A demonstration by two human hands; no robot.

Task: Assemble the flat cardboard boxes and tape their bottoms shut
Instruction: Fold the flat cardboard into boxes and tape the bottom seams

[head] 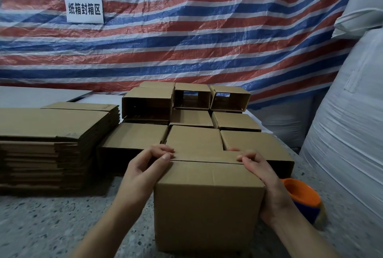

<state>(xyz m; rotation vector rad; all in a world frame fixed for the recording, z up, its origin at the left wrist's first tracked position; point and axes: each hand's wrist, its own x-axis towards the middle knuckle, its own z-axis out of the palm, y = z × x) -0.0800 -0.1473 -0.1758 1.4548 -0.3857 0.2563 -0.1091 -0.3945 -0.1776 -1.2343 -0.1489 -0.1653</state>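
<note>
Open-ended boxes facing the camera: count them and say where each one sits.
3, all in the back row of the pile: left box, middle box, right box. Others may be hidden behind them.

Pretty dim overall, with soft flat light that seems to come from above and no hard glare anywhere. The red, white and blue striped plastic tarp [186, 29] up top is the brightest bit and has a mild sheen on its wrinkles. Deep shadow sits under the stack of flat brown cardboard sheets [51, 133] on the left. Wide-angle bending is obvious at the edges, and the big white woven sacks [348, 133] on the right smear into blur. The orange and blue tape dispenser [304, 199] is soft too.
</note>
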